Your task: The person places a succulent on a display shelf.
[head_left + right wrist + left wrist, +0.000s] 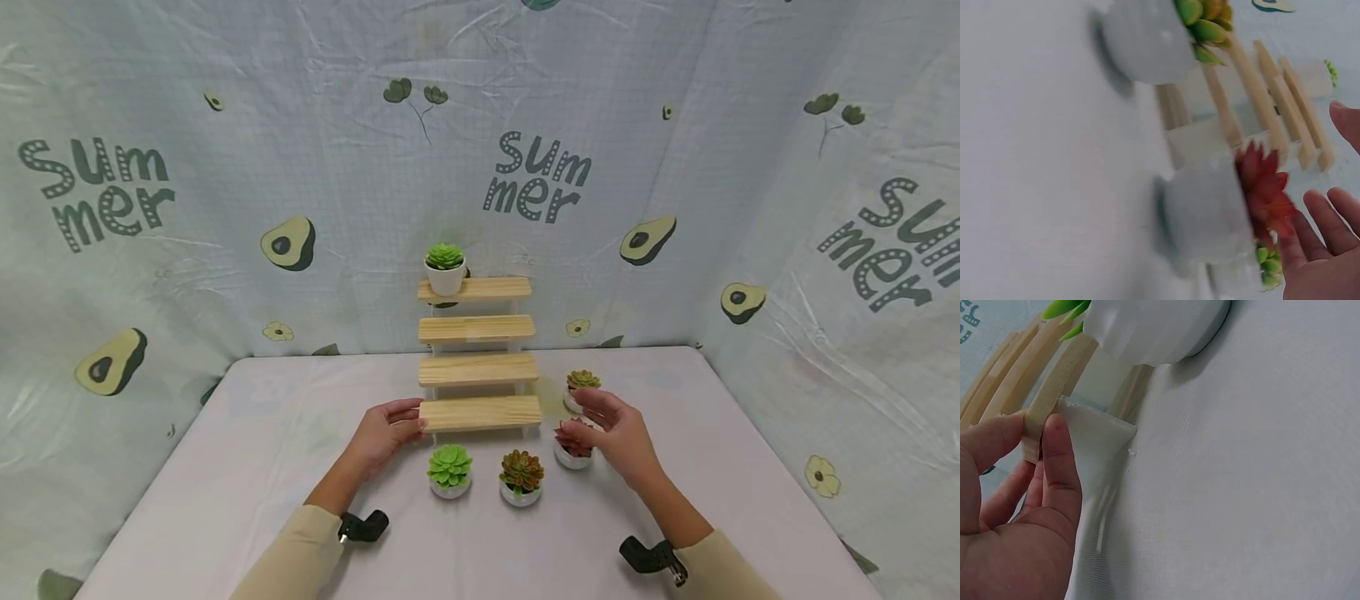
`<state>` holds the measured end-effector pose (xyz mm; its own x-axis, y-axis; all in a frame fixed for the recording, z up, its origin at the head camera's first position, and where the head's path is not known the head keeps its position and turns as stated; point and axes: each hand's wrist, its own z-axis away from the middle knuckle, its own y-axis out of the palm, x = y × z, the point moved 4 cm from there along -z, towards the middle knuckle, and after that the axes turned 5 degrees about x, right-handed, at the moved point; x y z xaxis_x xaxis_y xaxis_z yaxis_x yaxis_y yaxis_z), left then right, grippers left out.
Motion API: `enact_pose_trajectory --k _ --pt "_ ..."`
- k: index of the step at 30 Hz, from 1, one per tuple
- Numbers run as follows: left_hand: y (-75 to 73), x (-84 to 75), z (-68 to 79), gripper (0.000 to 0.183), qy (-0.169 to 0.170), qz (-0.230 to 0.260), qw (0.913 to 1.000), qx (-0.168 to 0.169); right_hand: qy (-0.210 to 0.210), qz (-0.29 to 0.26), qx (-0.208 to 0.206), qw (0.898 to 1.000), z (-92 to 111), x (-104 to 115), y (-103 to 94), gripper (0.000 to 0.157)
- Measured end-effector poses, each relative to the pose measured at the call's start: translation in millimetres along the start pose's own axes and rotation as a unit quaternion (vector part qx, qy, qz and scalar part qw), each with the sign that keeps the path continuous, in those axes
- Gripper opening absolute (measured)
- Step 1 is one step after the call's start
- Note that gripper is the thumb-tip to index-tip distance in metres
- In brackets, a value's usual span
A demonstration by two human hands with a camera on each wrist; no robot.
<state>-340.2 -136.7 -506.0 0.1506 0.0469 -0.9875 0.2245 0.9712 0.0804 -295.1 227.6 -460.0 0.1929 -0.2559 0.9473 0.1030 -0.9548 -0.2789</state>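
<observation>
My left hand (381,433) pinches the left end of the lowest board of a stepped wooden plant stand (480,413). In the left wrist view, thumb and fingers (1060,462) close on both sides of that board's end (1041,419). My right hand (618,437) hovers by a red succulent in a white pot (573,454), thumb and fingers spread apart. The fingertips overlap its red leaves (1263,187) in the right wrist view; whether they touch, I cannot tell. Just behind it stands a yellow-green succulent (583,380), its pot partly hidden by the hand.
A green succulent in a white pot (446,271) sits on the top board's left end. In front of the stand are a bright green succulent (450,468) and a brown-orange one (521,473), both potted. A printed cloth backdrop (360,208) rises behind the white table (262,433).
</observation>
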Motion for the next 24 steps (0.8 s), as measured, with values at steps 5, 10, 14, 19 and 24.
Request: enact_pose_trajectory --k 5,10,14,19,24 --pt "-1.2 0.0 -0.4 0.048 0.002 0.000 1.0000 0.001 0.004 0.035 -0.008 0.999 12.1 -12.5 4.4 0.063" --pt "-1.8 0.3 -0.8 0.048 0.004 0.005 1.0000 0.003 -0.002 0.041 -0.015 0.999 16.3 -18.7 5.7 0.066" --pt "-1.3 0.2 -0.5 0.047 0.002 0.006 1.0000 0.002 0.020 0.032 -0.012 0.999 18.5 -24.0 5.0 0.076" --pt "-0.6 0.1 0.0 0.047 0.004 0.006 1.0000 0.002 0.058 0.028 -0.007 0.998 22.5 -30.4 4.7 0.085" --pt "-1.1 0.7 -0.8 0.047 0.004 0.007 1.0000 0.002 0.086 0.027 0.003 0.996 25.9 -32.0 5.4 0.086"
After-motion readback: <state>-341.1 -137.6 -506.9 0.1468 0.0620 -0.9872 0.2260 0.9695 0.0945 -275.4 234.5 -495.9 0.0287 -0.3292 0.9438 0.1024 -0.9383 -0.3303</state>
